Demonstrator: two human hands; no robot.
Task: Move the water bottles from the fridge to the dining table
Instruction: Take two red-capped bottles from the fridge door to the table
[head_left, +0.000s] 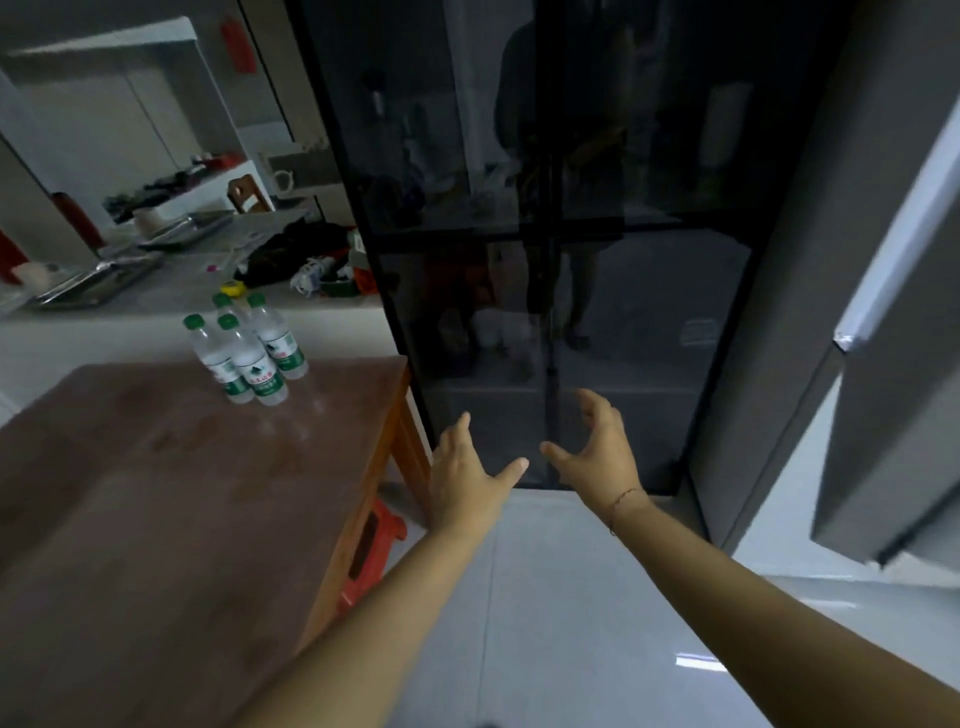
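bottles (244, 358): clear, green caps, green-white labels | table (130, 519): reddish-brown | fridge (545, 234): seemingly black, glossy

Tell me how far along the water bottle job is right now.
Done: four green-capped water bottles stand upright in a cluster on the wooden dining table. In hand: nothing. The left hand and right hand are both open and empty, reaching toward the dark glass-fronted fridge, whose doors look closed. Left: I cannot tell whether more bottles remain inside, since the glass mostly shows reflections.
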